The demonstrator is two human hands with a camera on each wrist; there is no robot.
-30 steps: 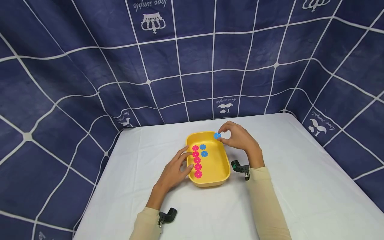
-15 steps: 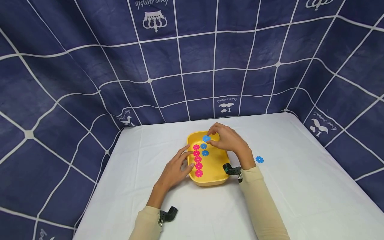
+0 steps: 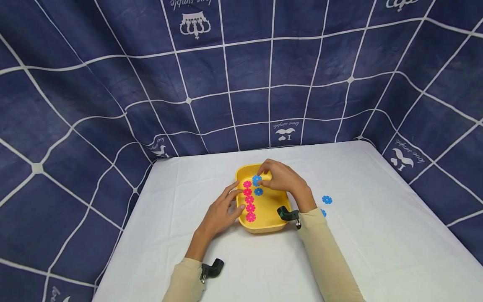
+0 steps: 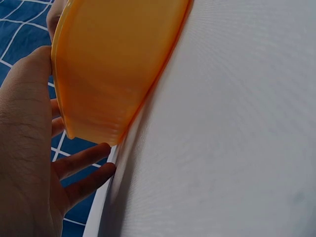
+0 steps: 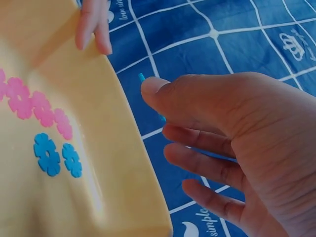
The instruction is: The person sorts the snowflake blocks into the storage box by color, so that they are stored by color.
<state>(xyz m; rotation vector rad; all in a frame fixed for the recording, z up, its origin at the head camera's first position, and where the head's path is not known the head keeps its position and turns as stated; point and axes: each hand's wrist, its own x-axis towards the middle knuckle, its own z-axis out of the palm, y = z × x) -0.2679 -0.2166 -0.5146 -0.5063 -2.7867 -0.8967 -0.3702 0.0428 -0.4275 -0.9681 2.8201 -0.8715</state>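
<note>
A yellow plastic tray (image 3: 270, 212) sits on the white table. My left hand (image 3: 219, 212) holds its left rim, with thumb and index fingertip over the edge and other fingers outside (image 4: 81, 163) near the tray's lower corner. Several pink flower-shaped discs (image 3: 249, 199) form a column inside the tray. Beside them lies a blue flower disc (image 3: 258, 191); the right wrist view shows two blue discs (image 5: 47, 154) there. My right hand (image 3: 283, 178) pinches another blue flower disc (image 3: 256, 178) between thumb and index finger, over the tray's far part. In the right wrist view, the thumb mostly hides that disc.
Two more blue flower discs (image 3: 326, 199) lie on the table right of the tray, one partly hidden by the right sleeve. The white table (image 3: 181, 184) is backed by a dark blue gridded curtain (image 3: 211, 75). Each wrist wears a black camera (image 3: 288, 214).
My right hand has brought the pinched blue disc from the tray's far right rim leftward and then closer over the blue discs inside. The moving arm uncovers blue discs on the table. My left hand stays put.
</note>
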